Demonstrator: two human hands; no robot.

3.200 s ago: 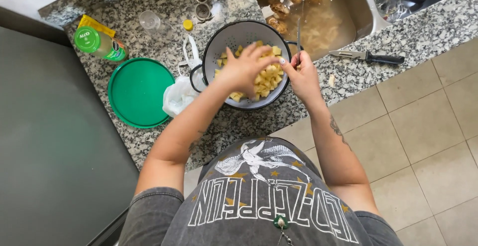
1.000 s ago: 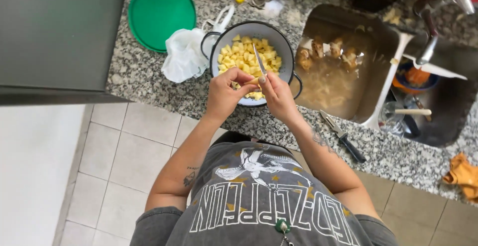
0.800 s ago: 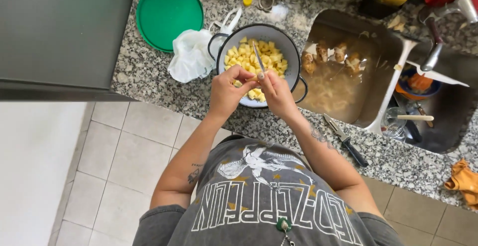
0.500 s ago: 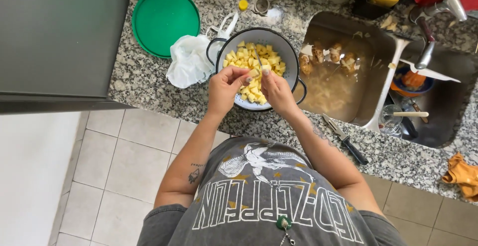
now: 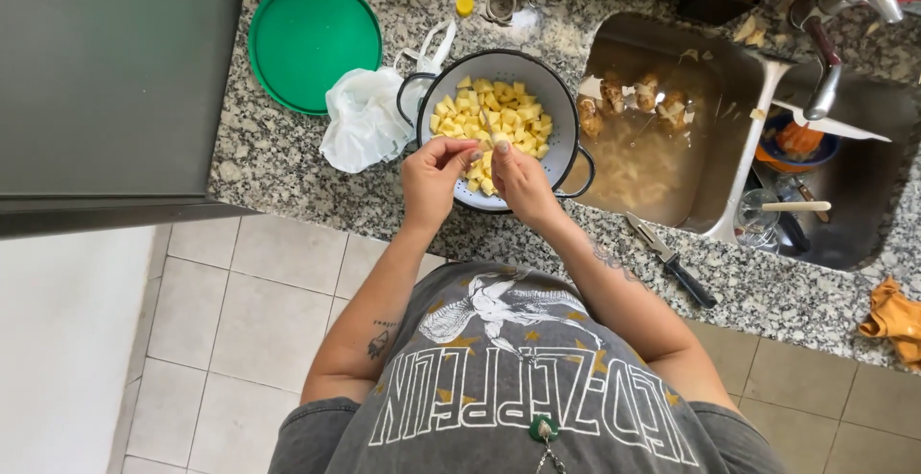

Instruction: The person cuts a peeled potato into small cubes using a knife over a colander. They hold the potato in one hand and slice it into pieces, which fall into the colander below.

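A dark two-handled colander [image 5: 552,100] full of yellow potato cubes [image 5: 499,119] stands on the granite counter [image 5: 288,162]. Both hands hover over its near rim. My left hand [image 5: 432,178] pinches a small pale potato piece between its fingertips. My right hand [image 5: 518,178] is closed on a knife [image 5: 487,127], whose thin blade points away over the cubes. The two hands almost touch.
A green round lid [image 5: 312,42] and a crumpled white plastic bag [image 5: 363,119] lie left of the colander. To the right is a double sink [image 5: 700,215] with peels, murky water and dishes, a dark-handled knife [image 5: 672,261] on its front ledge, and an orange cloth [image 5: 894,316].
The view swung so the sink now lies to the right. My hands stayed together over the colander's near rim, working a small potato piece with the knife, and shifted slightly further over the cubes.
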